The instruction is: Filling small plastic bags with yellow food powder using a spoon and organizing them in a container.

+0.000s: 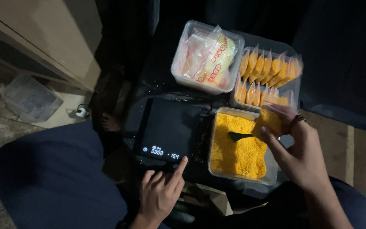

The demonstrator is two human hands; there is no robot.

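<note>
Left hand (pixel 159 193), index finger extended, touches the black scale (pixel 168 129) at its near edge; right hand (pixel 299 148) pinches what appears to be a filled crumb pouch (pixel 268 121) above the crumb tub (pixel 238 146)

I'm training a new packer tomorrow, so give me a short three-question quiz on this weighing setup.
1. True or false: the left hand touches the black scale with its forefinger.
2. What does the right hand hold?
A. a spoon
B. a small filled bag
C. a lid
3. Fill in: the green scoop lies in the tub of yellow ____.

Key: 1 true; 2 B; 3 crumbs. Filled bags stand in the far right tub.
</note>
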